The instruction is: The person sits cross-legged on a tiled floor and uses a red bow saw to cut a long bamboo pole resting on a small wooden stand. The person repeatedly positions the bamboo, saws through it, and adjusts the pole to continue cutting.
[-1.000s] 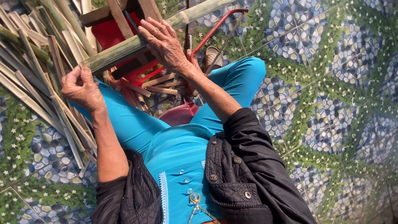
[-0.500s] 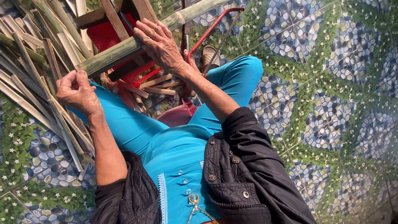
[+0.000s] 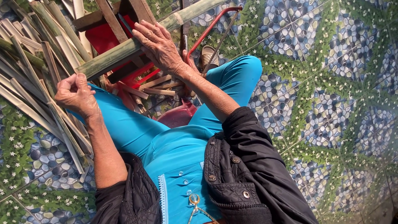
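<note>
Jacket [image 3: 248,174]: black, quilted, stud-buttoned; at 6 o'clock, nearest the camera, sleeves pushed up to leave the forearms bare.

Tunic and trousers [image 3: 178,157]: smooth turquoise cloth; from 6 o'clock up through the centre, knees parted to make room for the work between them.

Left hand [image 3: 76,95]: at 9 o'clock, clenched in a fist, thumb pressed over curled fingers, apparently pinching one thin strip to keep it taut and apart from the rest.

Bamboo strips [image 3: 25,83]: long, flat, pale green to straw, fibrous edges; fanned loosely from 10 o'clock to 8 o'clock, just beside and under the left hand, within easy reach.

Short offcuts [image 3: 155,85]: tan, splintery sticks; heaped near centre, between the knees.

Dark red vessel [image 3: 178,116]: rounded, glossy; just below centre against the thigh, kind not certain.

Right hand [image 3: 159,43]: at 11 o'clock, fingers spread and flat, palm pressing down, not wrapped; looks meant to steady the pole.

Bamboo pole [image 3: 107,60]: round, green, jointed, thick; slanting from 10 o'clock up to 12 o'clock, under the right hand and across the stand.

Stand [image 3: 99,37]: worn wooden slats over red parts; at 11 o'clock, bearing the pole.

Saw frame [image 3: 211,27]: thin red metal bow; at 12 o'clock, beside the right wrist.

Sandal [image 3: 207,56]: grey, at 12 o'clock.

Floor [image 3: 331,103]: glossy tiles printed with blue pebbles and green leaves; from 1 to 5 o'clock.
</note>
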